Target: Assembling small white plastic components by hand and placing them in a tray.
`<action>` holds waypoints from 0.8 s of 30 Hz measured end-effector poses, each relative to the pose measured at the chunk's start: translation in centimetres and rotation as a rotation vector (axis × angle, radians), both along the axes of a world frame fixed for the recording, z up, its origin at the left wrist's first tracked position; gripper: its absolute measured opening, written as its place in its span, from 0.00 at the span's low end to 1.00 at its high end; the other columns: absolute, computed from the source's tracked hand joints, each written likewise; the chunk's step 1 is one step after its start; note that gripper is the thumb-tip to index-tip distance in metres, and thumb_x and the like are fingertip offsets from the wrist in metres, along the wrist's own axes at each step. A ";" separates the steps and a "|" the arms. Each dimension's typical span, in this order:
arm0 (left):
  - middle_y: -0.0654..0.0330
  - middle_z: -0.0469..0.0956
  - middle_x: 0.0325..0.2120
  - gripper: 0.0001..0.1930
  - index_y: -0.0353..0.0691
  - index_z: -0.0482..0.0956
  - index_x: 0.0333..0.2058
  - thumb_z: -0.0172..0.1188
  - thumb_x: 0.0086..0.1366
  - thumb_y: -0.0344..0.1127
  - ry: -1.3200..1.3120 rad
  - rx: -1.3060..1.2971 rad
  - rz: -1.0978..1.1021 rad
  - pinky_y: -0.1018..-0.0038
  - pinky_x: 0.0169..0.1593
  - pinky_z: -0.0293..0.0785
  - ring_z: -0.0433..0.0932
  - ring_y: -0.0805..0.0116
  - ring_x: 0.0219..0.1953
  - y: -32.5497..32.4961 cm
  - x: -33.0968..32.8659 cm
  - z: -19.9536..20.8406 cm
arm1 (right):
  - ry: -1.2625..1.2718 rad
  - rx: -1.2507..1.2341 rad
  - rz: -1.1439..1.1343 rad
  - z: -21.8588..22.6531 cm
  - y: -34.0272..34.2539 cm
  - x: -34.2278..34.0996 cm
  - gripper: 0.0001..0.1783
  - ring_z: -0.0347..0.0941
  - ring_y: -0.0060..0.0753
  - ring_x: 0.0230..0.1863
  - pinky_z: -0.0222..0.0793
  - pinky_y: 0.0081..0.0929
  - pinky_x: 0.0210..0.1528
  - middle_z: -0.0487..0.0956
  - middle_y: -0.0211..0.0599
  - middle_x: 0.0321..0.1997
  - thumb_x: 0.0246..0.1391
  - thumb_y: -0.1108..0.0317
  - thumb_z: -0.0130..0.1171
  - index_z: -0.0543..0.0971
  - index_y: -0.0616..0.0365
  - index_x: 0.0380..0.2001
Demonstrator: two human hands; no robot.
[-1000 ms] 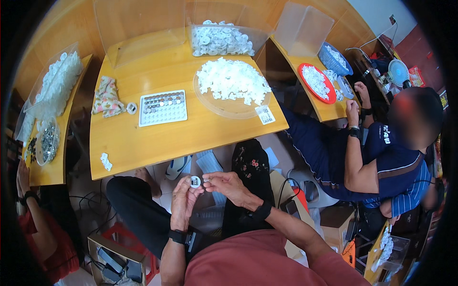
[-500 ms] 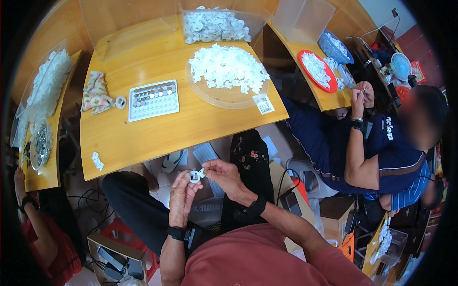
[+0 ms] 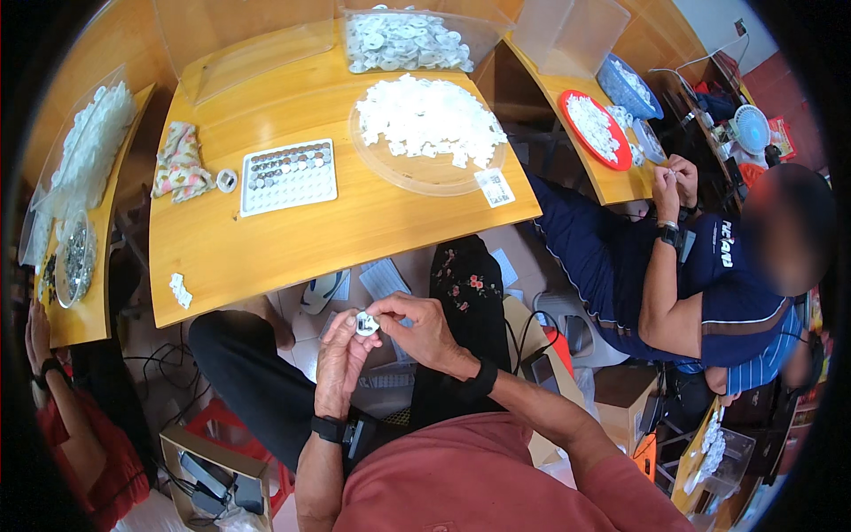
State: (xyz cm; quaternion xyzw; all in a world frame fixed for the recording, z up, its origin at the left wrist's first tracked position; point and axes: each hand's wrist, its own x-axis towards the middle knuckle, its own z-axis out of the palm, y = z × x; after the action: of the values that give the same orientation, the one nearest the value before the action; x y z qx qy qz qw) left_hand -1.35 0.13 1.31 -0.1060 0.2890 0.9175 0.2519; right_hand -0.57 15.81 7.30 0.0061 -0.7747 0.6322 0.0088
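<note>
Between finger and thumb, my left hand (image 3: 340, 359) holds a small round white plastic housing (image 3: 365, 324) with a dark square part in its middle. My right hand (image 3: 424, 330) is closed at the right side of this housing, thumb and forefinger pressed on it; whether a small white piece is also pinched there I cannot make out. Both hands are above my lap, in front of the table edge. On the table (image 3: 355, 239) is a white dimpled tray (image 3: 292, 199) partly filled with rows of silver button cells (image 3: 288, 164).
Small white plastic pieces (image 3: 425, 120) are heaped on a round clear tray (image 3: 368, 160). Behind it, a clear bin (image 3: 408, 44) holds white round parts. A floral cloth (image 3: 182, 164) and a white round part (image 3: 227, 180) lie left. One co-worker (image 3: 656, 293) works at right, another (image 3: 75, 417) at left.
My right fingers have moved in against the round housing. The white piece seen at its right edge before is now mostly hidden by the fingers.
</note>
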 end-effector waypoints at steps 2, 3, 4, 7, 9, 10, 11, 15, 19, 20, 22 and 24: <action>0.53 0.76 0.34 0.12 0.32 0.71 0.43 0.53 0.65 0.35 0.021 0.031 -0.005 0.69 0.38 0.77 0.77 0.65 0.33 0.0 0.0 0.1 | 0.036 0.076 0.051 0.7 0.1 0.1 0.07 0.77 0.26 0.32 0.72 0.21 0.36 0.80 0.38 0.32 0.49 0.78 0.57 0.79 0.62 0.33; 0.53 0.76 0.34 0.12 0.32 0.71 0.43 0.53 0.65 0.35 0.021 0.032 -0.004 0.69 0.38 0.77 0.77 0.65 0.33 0.0 0.0 0.1 | 0.036 0.077 0.052 0.8 0.1 0.1 0.07 0.77 0.26 0.32 0.72 0.21 0.36 0.80 0.38 0.32 0.49 0.78 0.57 0.79 0.62 0.33; 0.53 0.76 0.34 0.12 0.32 0.71 0.43 0.53 0.65 0.35 0.031 0.047 -0.006 0.69 0.38 0.77 0.77 0.65 0.34 0.0 0.0 0.0 | 0.097 0.106 0.053 0.8 0.0 0.1 0.07 0.77 0.28 0.33 0.72 0.22 0.36 0.80 0.39 0.32 0.48 0.79 0.57 0.79 0.62 0.33; 0.53 0.76 0.34 0.12 0.32 0.71 0.43 0.52 0.65 0.34 0.039 0.061 -0.009 0.69 0.38 0.77 0.77 0.65 0.34 0.0 0.1 0.1 | 0.174 0.139 0.055 0.5 -0.1 0.2 0.07 0.77 0.34 0.33 0.72 0.25 0.36 0.79 0.39 0.31 0.47 0.79 0.58 0.79 0.61 0.32; 0.53 0.76 0.35 0.12 0.32 0.71 0.43 0.52 0.65 0.34 0.032 0.061 0.001 0.69 0.38 0.77 0.77 0.65 0.34 0.0 0.1 0.0 | 0.240 0.187 0.072 0.2 -0.2 0.1 0.07 0.75 0.35 0.33 0.71 0.26 0.36 0.79 0.39 0.30 0.47 0.79 0.57 0.79 0.61 0.31; 0.53 0.76 0.35 0.12 0.32 0.71 0.43 0.52 0.65 0.34 0.033 0.062 0.001 0.69 0.38 0.77 0.77 0.65 0.34 0.0 0.1 -0.1 | 0.240 0.188 0.072 0.2 -0.2 0.1 0.07 0.75 0.35 0.33 0.71 0.26 0.36 0.79 0.39 0.30 0.47 0.79 0.57 0.79 0.61 0.31; 0.53 0.75 0.35 0.12 0.32 0.71 0.43 0.52 0.65 0.34 0.029 0.058 0.003 0.69 0.39 0.77 0.77 0.65 0.35 0.0 0.2 -0.1 | 0.264 0.209 0.080 0.1 -0.2 0.1 0.07 0.75 0.36 0.33 0.71 0.26 0.36 0.79 0.39 0.30 0.46 0.79 0.57 0.79 0.61 0.31; 0.54 0.76 0.35 0.12 0.32 0.72 0.43 0.52 0.65 0.34 0.043 0.046 0.001 0.69 0.40 0.77 0.77 0.66 0.36 0.0 0.2 -0.2 | 0.311 0.192 0.120 0.2 -0.4 0.1 0.07 0.73 0.42 0.34 0.68 0.33 0.38 0.77 0.41 0.30 0.44 0.78 0.55 0.77 0.61 0.30; 0.54 0.76 0.35 0.11 0.33 0.72 0.43 0.52 0.66 0.34 0.035 0.030 -0.002 0.70 0.40 0.77 0.77 0.66 0.36 0.1 0.3 -0.1 | 0.292 0.211 0.138 0.4 -0.3 0.0 0.07 0.72 0.42 0.35 0.67 0.34 0.38 0.76 0.41 0.31 0.44 0.79 0.54 0.77 0.62 0.29; 0.57 0.75 0.34 0.11 0.33 0.71 0.42 0.52 0.66 0.34 0.032 0.012 -0.013 0.72 0.40 0.76 0.76 0.69 0.36 0.1 0.4 0.0 | 0.283 0.206 0.130 0.3 -0.4 0.1 0.06 0.71 0.43 0.35 0.67 0.34 0.38 0.75 0.41 0.30 0.44 0.79 0.54 0.76 0.62 0.29; 0.59 0.74 0.34 0.11 0.34 0.71 0.42 0.52 0.66 0.35 0.026 -0.006 -0.025 0.74 0.39 0.75 0.75 0.71 0.36 0.2 0.6 -0.2 | 0.272 0.200 0.121 0.1 -0.3 0.2 0.06 0.71 0.43 0.36 0.67 0.35 0.38 0.74 0.41 0.30 0.44 0.79 0.54 0.76 0.62 0.29; 0.56 0.75 0.35 0.10 0.33 0.72 0.42 0.51 0.66 0.33 -0.039 0.019 0.006 0.70 0.41 0.76 0.77 0.68 0.36 0.4 0.8 -0.5 | 0.262 0.220 0.219 -0.4 0.0 0.1 0.07 0.70 0.44 0.36 0.67 0.35 0.38 0.73 0.41 0.30 0.44 0.79 0.55 0.75 0.63 0.30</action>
State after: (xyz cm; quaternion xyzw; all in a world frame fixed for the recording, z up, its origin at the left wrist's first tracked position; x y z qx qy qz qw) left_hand -0.58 0.50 0.79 -0.1224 0.2748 0.9187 0.2560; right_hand -0.45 15.77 6.95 0.1733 -0.8261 0.5348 0.0401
